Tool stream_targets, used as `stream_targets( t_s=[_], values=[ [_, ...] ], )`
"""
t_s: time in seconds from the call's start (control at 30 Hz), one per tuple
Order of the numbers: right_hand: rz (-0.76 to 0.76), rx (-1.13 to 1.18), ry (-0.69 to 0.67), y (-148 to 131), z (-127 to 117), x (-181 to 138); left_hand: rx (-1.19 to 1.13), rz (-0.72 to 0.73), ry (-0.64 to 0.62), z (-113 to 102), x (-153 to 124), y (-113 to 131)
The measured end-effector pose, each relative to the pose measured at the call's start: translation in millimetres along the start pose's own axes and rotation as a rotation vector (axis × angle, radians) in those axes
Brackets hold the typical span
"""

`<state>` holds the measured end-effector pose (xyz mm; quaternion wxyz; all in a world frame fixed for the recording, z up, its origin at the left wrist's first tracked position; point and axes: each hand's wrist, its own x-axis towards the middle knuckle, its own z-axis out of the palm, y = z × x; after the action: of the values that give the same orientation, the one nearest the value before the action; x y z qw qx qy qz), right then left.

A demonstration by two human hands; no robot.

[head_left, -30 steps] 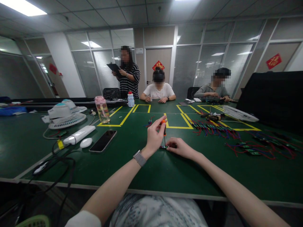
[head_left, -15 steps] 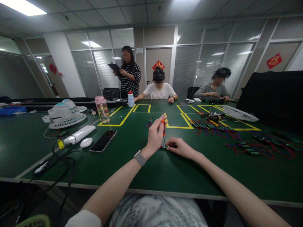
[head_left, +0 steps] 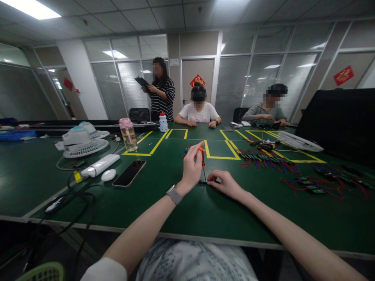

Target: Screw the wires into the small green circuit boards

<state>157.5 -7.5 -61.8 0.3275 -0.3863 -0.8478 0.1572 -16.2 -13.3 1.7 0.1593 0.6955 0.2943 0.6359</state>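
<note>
The left hand is closed around the orange handle of a small screwdriver, fingertips pinching it near the top so that the tool stands almost upright, its thin shaft running down to a small circuit board on the green table. The right hand lies low on the table just right of that board, fingers curled and pressing on its edge — it pins the board down rather than lifting it. A wristwatch sits on the left wrist.

Taking the circuit board as the landmark: to its left lie a black smartphone, then a white computer mouse and a white power strip, with black cables looping toward the near table edge. Farther left and back stand two white desk fans, tilted face up, and a pink-lidded water bottle. Behind the board, yellow tape outlines mark rectangles on the table. To the right — well apart from the board — rows of similar boards with red and blue wires spread across the surface.

At the far side of the table, beyond the board, two people sit with their hands on the tabletop, and a third person in a striped top stands holding a dark clipboard.
</note>
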Motion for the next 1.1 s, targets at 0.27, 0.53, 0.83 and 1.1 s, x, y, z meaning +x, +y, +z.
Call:
stream_targets(
  t_s=[0.27, 0.53, 0.83, 1.1],
  values=[
    [-0.041, -0.011, -0.006, -2, -2, 0, 0.076, -0.009, 0.029, 0, 0, -4],
    [-0.09, -0.048, -0.024, -4, -5, 0, -0.04, -0.085, 0.011, 4, 0, -15],
    [-0.093, -0.063, -0.024, -3, -5, 0, -0.05, -0.095, 0.125, -4, 6, -9],
    [-0.069, -0.072, -0.029, -4, -4, -1, -0.053, -0.079, 0.151, -8, 10, -12]
  ],
)
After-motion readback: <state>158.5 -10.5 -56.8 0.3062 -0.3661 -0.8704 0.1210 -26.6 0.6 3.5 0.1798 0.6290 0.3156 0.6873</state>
